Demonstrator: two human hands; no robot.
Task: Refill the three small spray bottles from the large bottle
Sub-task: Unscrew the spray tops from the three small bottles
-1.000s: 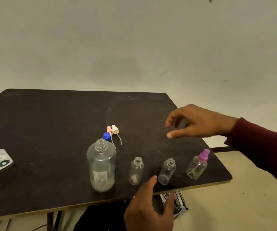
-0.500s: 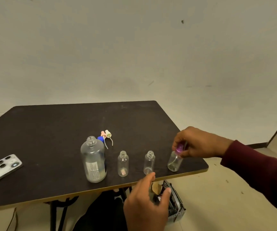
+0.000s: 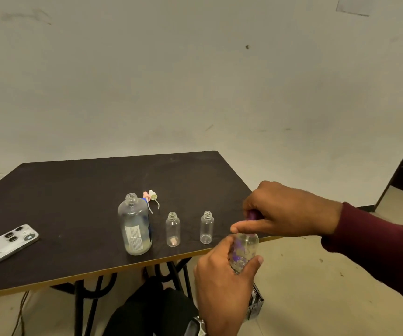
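A small spray bottle (image 3: pixel 244 253) is gripped by the left hand (image 3: pixel 222 287) just off the counter (image 3: pixel 74 209) edge; its purple cap (image 3: pixel 252 215) is pinched by the right hand (image 3: pixel 290 209).

Large bottle (image 3: pixel 135 226) left of two small bottles (image 3: pixel 173 229).

A phone (image 3: pixel 5 244) lies on the dark table (image 3: pixel 74 202).

We see L hand (image 3: pixel 222 277) low at centre-right, fingers and thumb curled round the small bottle (image 3: pixel 244 251), held off the table edge. R hand (image 3: pixel 285 212) comes in from the right in a maroon sleeve (image 3: pixel 377 251), fingertips pinching the purple cap (image 3: pixel 252 215) above, thumb straight.
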